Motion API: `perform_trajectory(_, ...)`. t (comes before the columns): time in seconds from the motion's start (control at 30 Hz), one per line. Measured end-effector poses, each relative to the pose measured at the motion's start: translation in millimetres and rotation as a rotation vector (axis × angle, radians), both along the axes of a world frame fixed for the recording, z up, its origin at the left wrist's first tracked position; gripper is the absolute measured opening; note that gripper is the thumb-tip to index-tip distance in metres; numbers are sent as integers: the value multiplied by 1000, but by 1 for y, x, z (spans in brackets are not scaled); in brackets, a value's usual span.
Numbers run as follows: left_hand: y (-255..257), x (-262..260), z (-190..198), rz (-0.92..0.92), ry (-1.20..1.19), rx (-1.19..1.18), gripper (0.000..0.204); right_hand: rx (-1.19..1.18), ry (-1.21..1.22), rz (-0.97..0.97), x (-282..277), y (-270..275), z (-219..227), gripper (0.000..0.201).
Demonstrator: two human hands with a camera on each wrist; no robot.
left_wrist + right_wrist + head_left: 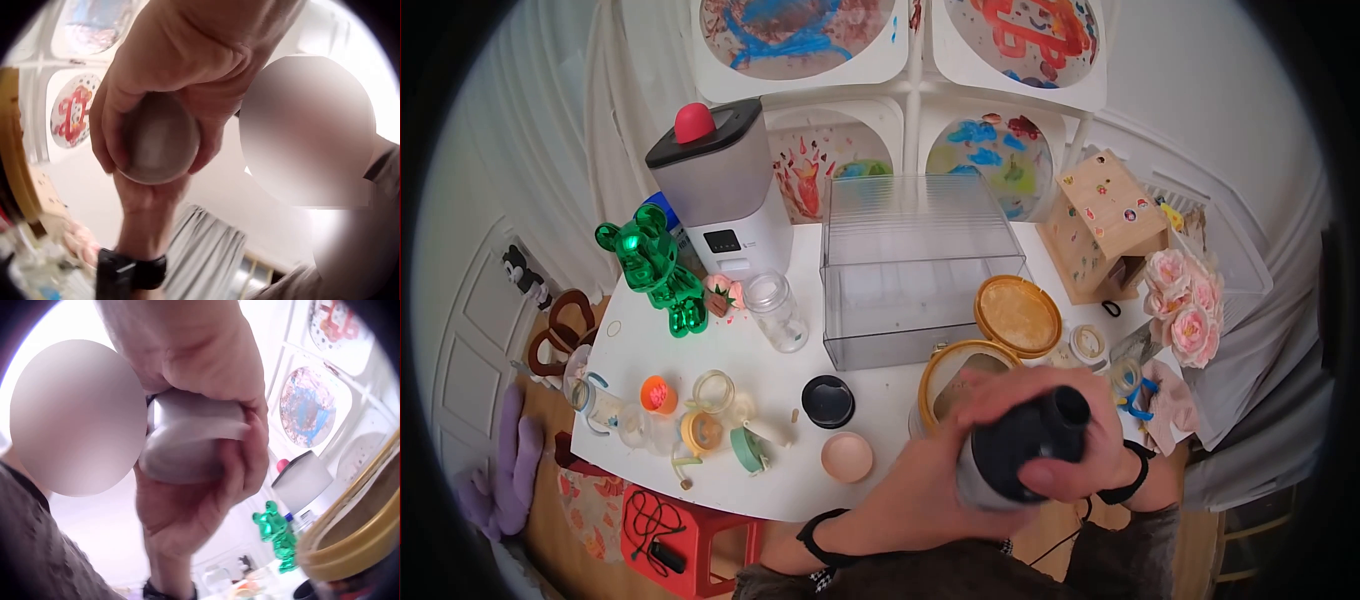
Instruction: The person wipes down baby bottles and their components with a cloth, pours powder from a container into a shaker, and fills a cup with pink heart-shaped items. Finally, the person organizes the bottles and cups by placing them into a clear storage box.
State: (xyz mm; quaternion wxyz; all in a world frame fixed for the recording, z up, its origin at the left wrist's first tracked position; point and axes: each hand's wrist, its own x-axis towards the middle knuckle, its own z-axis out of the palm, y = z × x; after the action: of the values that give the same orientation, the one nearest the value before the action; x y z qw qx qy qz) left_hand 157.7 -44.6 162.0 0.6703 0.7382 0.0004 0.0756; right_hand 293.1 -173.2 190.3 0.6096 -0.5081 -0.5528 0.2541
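Observation:
A bottle with a black lid (1025,445) is held in both hands above the table's front edge, tilted so that its dark spout faces up and right. My left hand (930,485) grips the grey lower body. With its thumb across the black lid, my right hand (1100,440) curls round the upper part. In the left wrist view the round grey base of the bottle (159,140) shows between the fingers of my left hand (181,56). The right wrist view has the smooth grey body (194,434) below my right hand (194,350).
An open tub (930,390) stands just behind the hands, its yellow lid (1018,316) leaning beside it. On the table (790,480) are a black cap (828,402), a pink dish (847,457), several small containers, and a clear box (900,310). A wooden house (1105,225) stands right.

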Motion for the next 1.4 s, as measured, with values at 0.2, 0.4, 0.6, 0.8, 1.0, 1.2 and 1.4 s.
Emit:
perform_trajectory(0.2, -10, 20, -25, 395, -150, 212, 85, -32, -37, -356, -4, 9, -22, 41)
perform_trajectory(0.4, 11, 26, -30, 327, -173, 168, 82, -141, -139, -346, 3, 0, -17, 58)
perform_trajectory(0.6, 11, 24, -33, 280, -166, 73, 80, -332, -470, -373, 8, -26, 6, 68)
perform_trajectory(0.8, -2, 22, -16, 94, -117, 14, 85, -87, 1, -36, 23, -6, -3, 69)
perform_trajectory(1.0, -18, 24, -16, 283, -135, 95, 88, -82, -19, -204, 17, -6, -17, 71)
perform_trajectory(1.2, -12, 28, -38, 368, -174, 60, 89, -88, 268, -141, 15, -2, -24, 106)
perform_trajectory(1.4, -1, 34, -45, 314, -260, 32, 100, -178, 374, -55, 24, -23, -61, 111)
